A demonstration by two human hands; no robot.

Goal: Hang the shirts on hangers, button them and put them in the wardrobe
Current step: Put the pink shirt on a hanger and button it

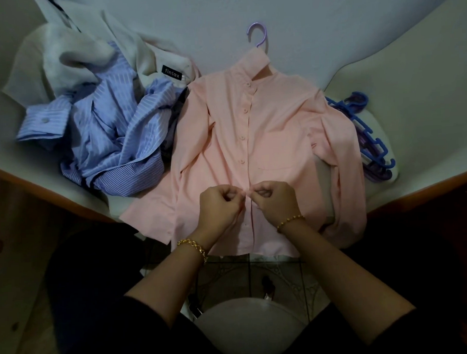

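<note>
A pink shirt (275,126) lies flat on the bed, front up, on a lilac hanger whose hook (258,35) sticks out above the collar. Several buttons down the placket look fastened. My left hand (220,204) and my right hand (276,200) meet at the placket low on the shirt, fingers pinched on the fabric at a button. The hem hangs over the bed's edge toward me.
A crumpled blue striped shirt (112,134) and a cream garment (74,58) with a black label lie left of the pink shirt. A stack of blue and purple hangers (370,141) sits at the right. The wooden bed edge (40,190) runs along both sides; tiled floor below.
</note>
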